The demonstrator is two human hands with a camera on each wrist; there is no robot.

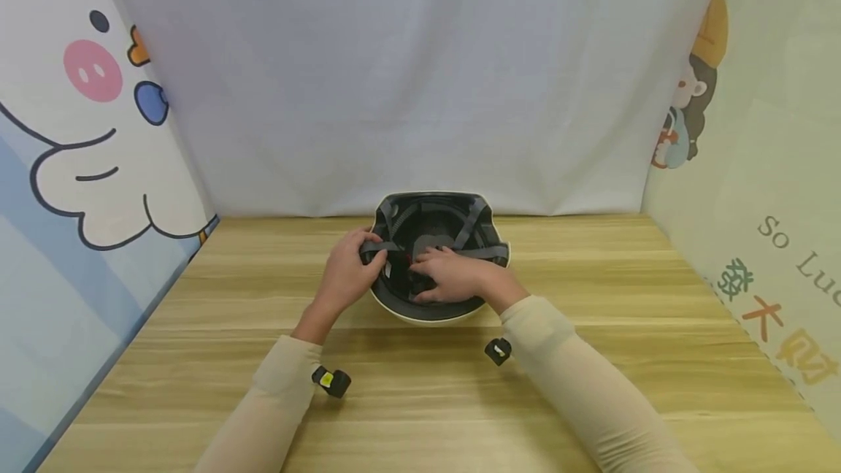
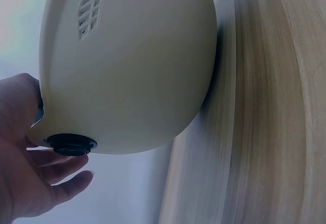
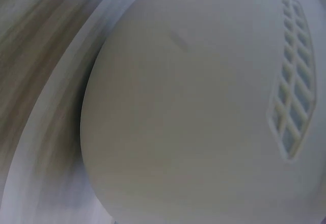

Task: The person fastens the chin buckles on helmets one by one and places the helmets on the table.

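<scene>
A cream helmet (image 1: 430, 318) lies upside down on the wooden table, its black lining and grey straps (image 1: 470, 225) facing up. At its left edge my left hand (image 1: 347, 268) grips the rim, thumb on the inner side. The left wrist view shows those fingers beside a black round fitting (image 2: 71, 144) on the shell. My right hand (image 1: 455, 276) reaches over the right rim into the helmet, fingers spread toward a small red part (image 1: 412, 259) in the lining. In the right wrist view the shell with its slotted vent (image 3: 298, 81) hides that hand.
A pale curtain (image 1: 427, 79) hangs behind the table (image 1: 217, 356). Printed cartoon panels stand at the left (image 1: 72, 159) and right (image 1: 755, 188). A small black camera (image 1: 332, 382) is on the left wrist, another camera (image 1: 498, 350) on the right.
</scene>
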